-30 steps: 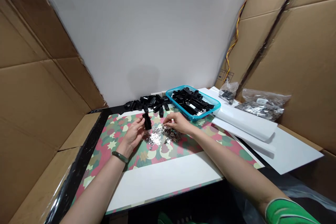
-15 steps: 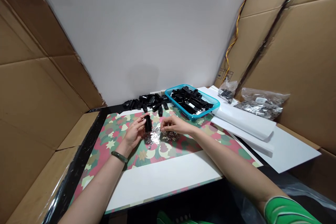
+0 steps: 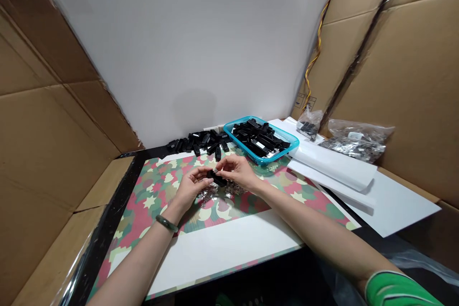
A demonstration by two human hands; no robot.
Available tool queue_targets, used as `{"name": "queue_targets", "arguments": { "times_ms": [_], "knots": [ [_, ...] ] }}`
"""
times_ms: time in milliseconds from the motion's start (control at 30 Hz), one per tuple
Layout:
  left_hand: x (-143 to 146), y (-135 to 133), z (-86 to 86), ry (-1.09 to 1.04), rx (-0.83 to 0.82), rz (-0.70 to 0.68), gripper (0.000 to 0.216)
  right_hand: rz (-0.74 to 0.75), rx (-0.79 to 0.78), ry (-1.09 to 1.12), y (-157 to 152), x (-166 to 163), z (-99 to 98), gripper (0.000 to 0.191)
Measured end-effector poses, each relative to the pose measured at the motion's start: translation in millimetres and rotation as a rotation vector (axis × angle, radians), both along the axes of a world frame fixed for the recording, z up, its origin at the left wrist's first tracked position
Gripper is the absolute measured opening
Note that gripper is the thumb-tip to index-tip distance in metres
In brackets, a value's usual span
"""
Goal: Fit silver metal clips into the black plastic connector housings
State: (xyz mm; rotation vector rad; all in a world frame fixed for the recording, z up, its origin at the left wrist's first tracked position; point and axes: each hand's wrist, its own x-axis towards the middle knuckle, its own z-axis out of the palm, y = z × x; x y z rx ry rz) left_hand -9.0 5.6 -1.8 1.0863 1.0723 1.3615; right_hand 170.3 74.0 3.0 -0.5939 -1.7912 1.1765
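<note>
My left hand (image 3: 191, 187) grips a small black plastic case (image 3: 218, 179) between thumb and fingers, tilted over the table. Against its upper end, my right hand (image 3: 237, 172) pinches a tiny metal piece (image 3: 215, 170), mostly covered by the fingertips. Below both hands lies a heap of small shiny metal pieces (image 3: 208, 193), partly hidden by the hands and the case. Behind them, several similar black cases (image 3: 195, 142) lie in a loose pile near the wall.
A blue basket (image 3: 263, 161) full of black parts stands at the back right. Right of it lie white sheets (image 3: 333, 165), a bag of metal pieces (image 3: 358, 141) and a smaller bag (image 3: 309, 124). Cardboard walls (image 3: 412, 71) flank the patterned table cover (image 3: 158, 191).
My right hand has risen from the metal heap to the black case with a tiny piece. The case has moved right and tipped from upright to slanted in my left hand.
</note>
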Motion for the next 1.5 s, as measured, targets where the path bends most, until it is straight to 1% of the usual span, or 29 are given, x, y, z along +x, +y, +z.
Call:
{"name": "queue_targets", "arguments": {
  "times_ms": [200,300,433,533,700,800,967,1267,1367,1433,1500],
  "knots": [
    [1,-1,0.9,0.035,0.034,0.002,0.033,-0.057,0.225,-0.029,-13,0,5.3,0.009],
    [1,-1,1.5,0.048,0.044,-0.005,0.033,-0.059,0.312,-0.066,-15,0,5.2,0.009],
    [3,-1,-0.2,0.108,0.059,0.012,0.032,-0.037,0.371,-0.103,-14,0,2.1,0.01],
    [5,-2,-1.0,0.131,0.085,0.059,0.029,-0.038,0.361,-0.112,-13,0,1.1,0.009],
    [7,-5,1.2,0.119,0.127,0.099,0.027,-0.014,0.215,-0.099,-13,-1,1.4,0.008],
    [7,-5,1.5,0.136,0.144,0.111,0.026,-0.04,0.185,-0.075,-13,-2,-1.0,0.009],
    [7,-4,-0.3,0.175,0.147,0.12,0.026,-0.072,0.202,-0.083,-12,-3,-4.6,0.007],
    [8,-6,1.3,0.124,0.144,0.152,0.026,-0.135,0.282,-0.13,-14,-3,-5.6,0.009],
    [8,-7,3.7,0.122,0.138,0.147,0.025,-0.161,0.331,-0.154,-15,0,-0.2,0.011],
    [8,-8,5.8,0.117,0.143,0.123,0.024,-0.198,0.367,-0.172,-14,2,6.2,0.016],
    [9,-9,7.2,0.094,0.156,0.08,0.022,-0.214,0.367,-0.175,-11,5,11.9,0.023]
  ]
}}
